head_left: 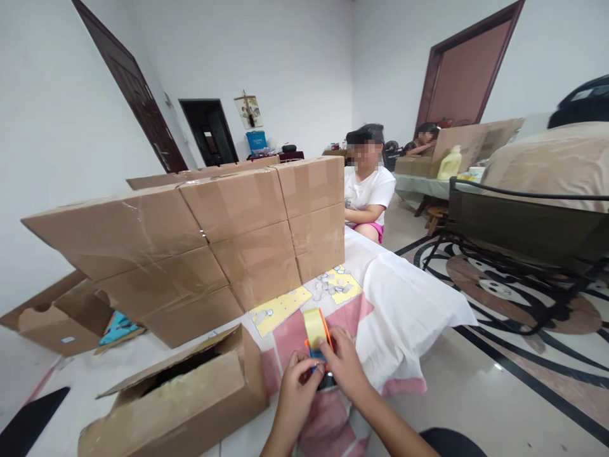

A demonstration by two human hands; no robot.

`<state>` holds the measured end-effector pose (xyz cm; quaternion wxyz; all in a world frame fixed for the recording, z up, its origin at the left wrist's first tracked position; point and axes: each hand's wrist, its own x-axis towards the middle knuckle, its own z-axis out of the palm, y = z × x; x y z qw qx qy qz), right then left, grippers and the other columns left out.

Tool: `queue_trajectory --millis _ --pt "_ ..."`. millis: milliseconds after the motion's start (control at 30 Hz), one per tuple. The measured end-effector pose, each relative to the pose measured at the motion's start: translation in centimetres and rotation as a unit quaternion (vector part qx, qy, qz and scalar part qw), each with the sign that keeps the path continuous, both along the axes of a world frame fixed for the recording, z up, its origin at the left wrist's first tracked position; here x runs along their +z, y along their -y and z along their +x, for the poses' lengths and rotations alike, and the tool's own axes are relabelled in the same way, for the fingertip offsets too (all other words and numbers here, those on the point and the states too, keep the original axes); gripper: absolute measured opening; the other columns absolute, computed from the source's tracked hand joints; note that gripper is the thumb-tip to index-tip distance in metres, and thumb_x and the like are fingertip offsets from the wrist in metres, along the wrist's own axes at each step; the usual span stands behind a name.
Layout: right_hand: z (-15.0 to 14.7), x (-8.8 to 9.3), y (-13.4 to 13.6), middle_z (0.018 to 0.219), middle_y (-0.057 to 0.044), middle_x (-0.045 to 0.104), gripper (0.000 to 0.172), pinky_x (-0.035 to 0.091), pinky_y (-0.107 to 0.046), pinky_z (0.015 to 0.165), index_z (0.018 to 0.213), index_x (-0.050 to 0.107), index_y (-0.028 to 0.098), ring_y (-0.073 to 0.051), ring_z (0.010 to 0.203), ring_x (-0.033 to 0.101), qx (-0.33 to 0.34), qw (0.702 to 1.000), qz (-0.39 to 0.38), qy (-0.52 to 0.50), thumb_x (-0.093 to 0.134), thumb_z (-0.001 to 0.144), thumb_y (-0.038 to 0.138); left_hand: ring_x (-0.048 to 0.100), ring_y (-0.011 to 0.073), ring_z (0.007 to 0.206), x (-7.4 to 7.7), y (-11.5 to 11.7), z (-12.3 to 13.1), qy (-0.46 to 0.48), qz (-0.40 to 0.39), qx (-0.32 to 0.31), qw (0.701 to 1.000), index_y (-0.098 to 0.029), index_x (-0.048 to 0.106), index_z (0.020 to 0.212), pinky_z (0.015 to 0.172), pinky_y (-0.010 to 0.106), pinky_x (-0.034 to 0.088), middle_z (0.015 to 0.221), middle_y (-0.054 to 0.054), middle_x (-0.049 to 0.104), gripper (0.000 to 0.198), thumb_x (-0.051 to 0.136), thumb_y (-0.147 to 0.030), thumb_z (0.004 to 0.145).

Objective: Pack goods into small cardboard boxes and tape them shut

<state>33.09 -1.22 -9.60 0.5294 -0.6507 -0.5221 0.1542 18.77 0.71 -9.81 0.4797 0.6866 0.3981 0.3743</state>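
Note:
Both my hands hold a tape dispenser (316,336) with an orange frame and a pale yellow roll, low in the middle of the view. My left hand (295,390) curls its fingers round the dispenser's lower left side. My right hand (346,368) grips it from the right, fingers closed on the handle. Just left of my hands lies a small cardboard box (190,397) on its side with its flaps partly open. Behind it stands a wall of taped, stacked cardboard boxes (228,247).
A patterned cloth (404,304) covers the low table. A seated person in a white shirt (368,190) is behind the stack. A dark metal-framed chair (523,228) stands right. An open box (57,314) lies at far left on the floor.

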Motion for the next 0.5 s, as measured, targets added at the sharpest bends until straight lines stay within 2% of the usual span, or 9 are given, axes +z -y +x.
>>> queue_trajectory --millis 67,233,367,500 --pt "0.1 0.3 -0.1 0.078 -0.005 0.061 0.032 0.044 -0.038 0.077 0.074 0.058 0.020 -0.025 0.084 0.057 0.006 1.000 0.002 0.008 0.050 0.096 0.042 0.058 0.0222 0.086 0.0 0.0 -0.3 0.030 -0.008 -0.014 0.999 -0.020 0.080 0.082 0.078 0.032 0.047 0.084 0.005 0.056 0.033 0.068 -0.051 0.083" --pt "0.2 1.0 0.4 0.095 -0.008 0.067 0.030 0.046 -0.039 0.085 0.088 0.066 0.020 -0.025 0.095 0.059 0.045 0.997 0.062 0.008 0.045 0.100 0.038 0.060 0.0216 0.089 0.4 0.6 -1.2 0.071 -0.003 -0.062 0.996 -0.022 0.082 0.086 0.080 0.031 0.049 0.086 0.006 0.057 0.028 0.069 -0.048 0.084" --pt "0.0 0.5 1.8 0.086 -0.006 0.066 0.033 0.050 -0.034 0.076 0.089 0.065 0.020 -0.022 0.082 0.062 0.099 0.990 0.073 -0.071 0.045 0.101 0.043 0.062 0.0205 0.089 1.2 1.3 -1.7 0.060 0.077 -0.089 0.991 -0.026 0.082 0.093 0.083 0.031 0.050 0.090 0.008 0.061 0.022 0.068 -0.042 0.087" --pt "-0.1 -0.3 3.0 0.086 -0.006 0.069 0.035 0.055 -0.035 0.075 0.105 0.065 0.022 -0.021 0.078 0.065 0.153 0.971 0.054 -0.175 0.041 0.102 0.047 0.064 0.0215 0.090 1.7 1.9 -1.9 0.082 0.100 -0.124 0.984 -0.028 0.082 0.092 0.083 0.033 0.052 0.092 0.009 0.065 0.019 0.071 -0.041 0.086"
